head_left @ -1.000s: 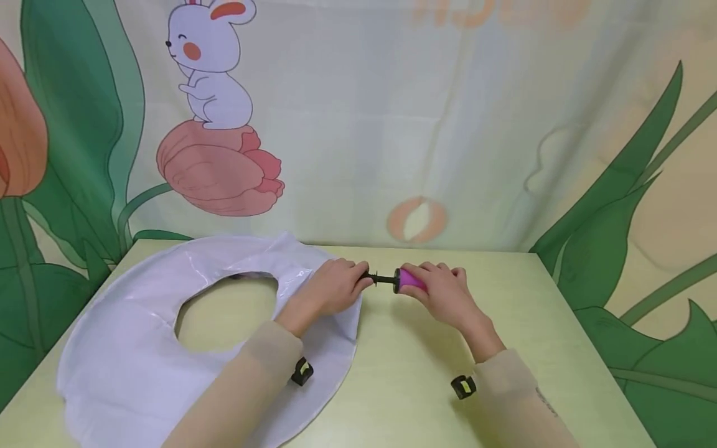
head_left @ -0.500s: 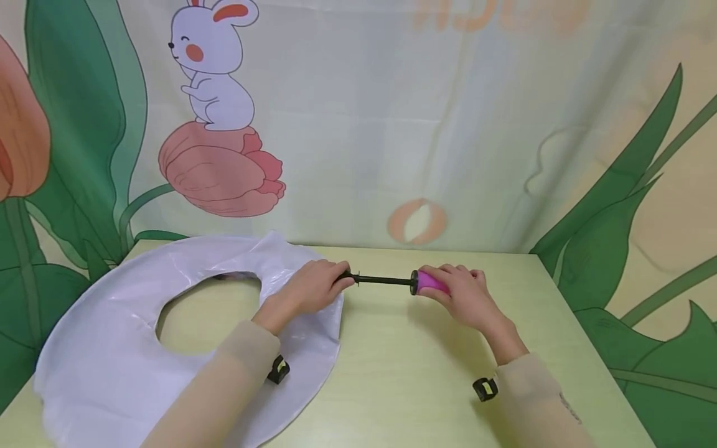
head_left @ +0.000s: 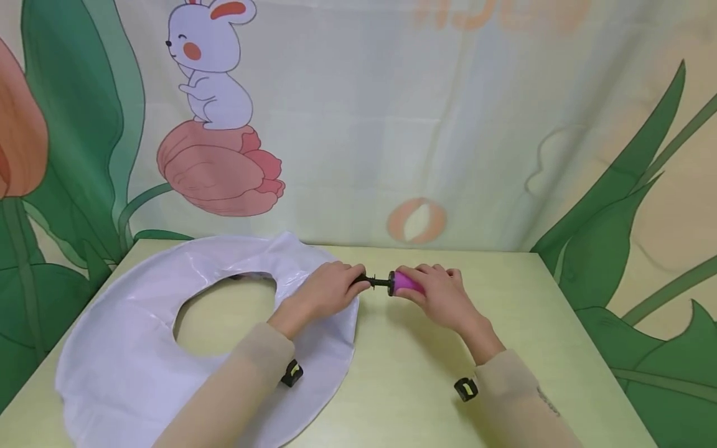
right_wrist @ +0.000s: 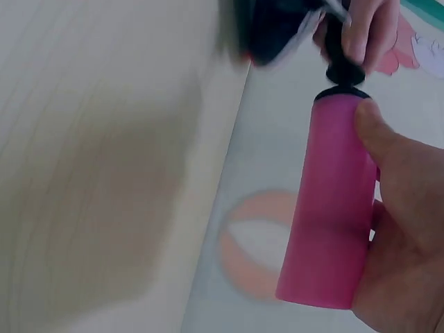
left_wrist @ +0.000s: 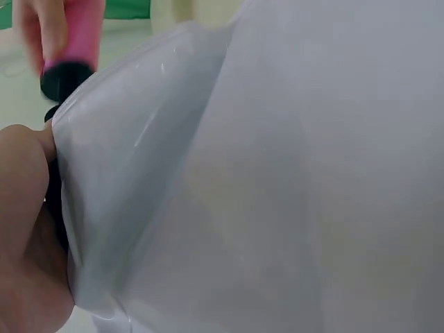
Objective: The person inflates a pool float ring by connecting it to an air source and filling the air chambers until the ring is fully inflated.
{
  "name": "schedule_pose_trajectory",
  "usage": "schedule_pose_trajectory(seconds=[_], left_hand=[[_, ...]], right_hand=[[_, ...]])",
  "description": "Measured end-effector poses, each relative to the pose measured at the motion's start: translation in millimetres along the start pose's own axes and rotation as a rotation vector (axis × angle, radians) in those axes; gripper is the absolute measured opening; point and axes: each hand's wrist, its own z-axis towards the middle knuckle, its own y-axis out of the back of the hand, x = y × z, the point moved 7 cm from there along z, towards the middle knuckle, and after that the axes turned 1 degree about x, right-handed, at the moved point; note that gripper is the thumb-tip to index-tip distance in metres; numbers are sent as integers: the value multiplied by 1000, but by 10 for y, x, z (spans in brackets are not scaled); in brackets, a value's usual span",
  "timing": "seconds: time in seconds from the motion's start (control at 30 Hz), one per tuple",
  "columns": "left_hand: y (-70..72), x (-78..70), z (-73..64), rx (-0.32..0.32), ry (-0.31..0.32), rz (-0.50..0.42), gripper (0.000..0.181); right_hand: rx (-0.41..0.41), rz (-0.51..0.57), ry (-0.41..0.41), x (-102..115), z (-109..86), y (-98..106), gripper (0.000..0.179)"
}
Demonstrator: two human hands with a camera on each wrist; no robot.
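Note:
A hand air pump with a pink barrel [head_left: 407,284] and a black rod spans the gap between my two hands. My right hand [head_left: 445,300] grips the barrel [right_wrist: 329,208], thumb along its side. My left hand [head_left: 325,289] holds the pump's black end at the right edge of a flat, whitish inflatable swim ring [head_left: 123,348]. Only a short length of rod shows between the hands. In the left wrist view the ring's creased vinyl [left_wrist: 194,208] lies against the left palm. Whether the black end sits in a valve is hidden by the fingers.
The ring covers the left part of the pale yellow-green table [head_left: 403,386], its hole [head_left: 229,314] showing the tabletop. Behind the table's back edge hangs a printed curtain [head_left: 347,124] with a rabbit and tulips.
Half a second ago the rod was drawn out long, with the hands far apart. Now the hands are close again and the rod is mostly in. The ring shifted left, then back right.

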Motion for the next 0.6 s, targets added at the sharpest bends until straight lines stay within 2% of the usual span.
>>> schedule_pose_trajectory(seconds=[0.1, 0.2, 0.33, 0.47, 0.6], left_hand=[[51, 119, -48, -12, 25, -17, 21], [63, 165, -66, -9, 35, -10, 21], [19, 16, 22, 5, 4, 3, 24], [-29, -92, 85, -2, 15, 27, 24], [-56, -74, 53, 0, 1, 38, 23]], right_hand=[[-8, 41, -33, -208, -78, 92, 55], [-12, 36, -53, -302, -112, 119, 55], [-14, -17, -21, -111, -31, 49, 56], [-28, -57, 2, 115, 61, -17, 56], [-24, -30, -2, 59, -4, -50, 54]])
